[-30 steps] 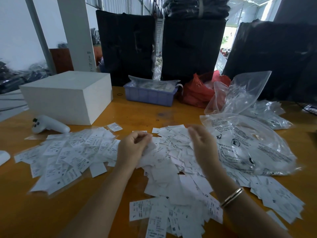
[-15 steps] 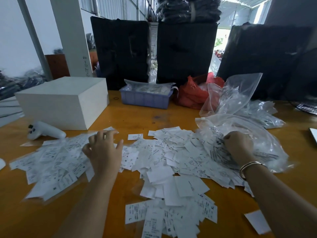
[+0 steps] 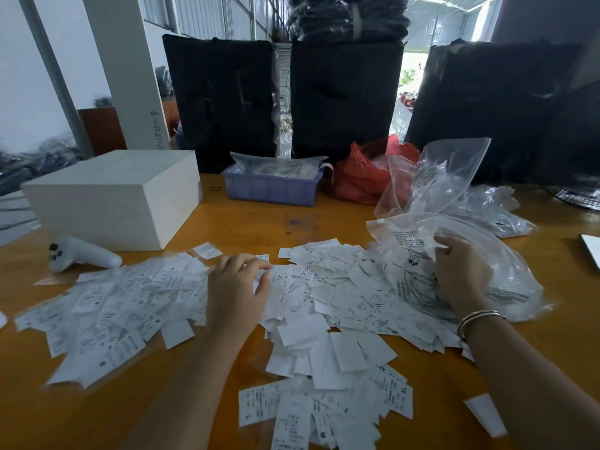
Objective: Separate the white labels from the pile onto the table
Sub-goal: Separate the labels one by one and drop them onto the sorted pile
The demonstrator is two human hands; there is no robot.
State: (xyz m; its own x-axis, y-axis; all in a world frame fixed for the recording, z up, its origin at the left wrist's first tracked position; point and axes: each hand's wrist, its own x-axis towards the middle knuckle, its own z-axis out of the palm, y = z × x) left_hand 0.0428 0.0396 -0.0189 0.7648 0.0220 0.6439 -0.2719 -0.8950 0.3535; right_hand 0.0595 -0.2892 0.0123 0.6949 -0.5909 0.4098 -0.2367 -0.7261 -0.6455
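Note:
White printed labels lie in a loose pile (image 3: 328,287) in the middle of the orange table (image 3: 259,222). A flatter spread of labels (image 3: 110,306) covers the left side, and a smaller heap (image 3: 324,404) sits near the front edge. My left hand (image 3: 238,293) rests on the labels between the left spread and the middle pile, fingers loosely bent, thumb apart. My right hand (image 3: 461,274) grips the printed clear plastic bag (image 3: 509,271) that lies on the pile's right edge. Labels show through and under the bag.
A white box (image 3: 113,196) and a white handheld controller (image 3: 81,254) stand at the left. A purple tray (image 3: 269,190), a red bag (image 3: 360,177), more clear bags (image 3: 487,209) and black wrapped bundles (image 3: 344,99) line the back. One stray label (image 3: 485,414) lies front right.
My left hand went out to the left spread, then came back right to the middle pile's edge. My right hand moved right and took hold of the plastic bag.

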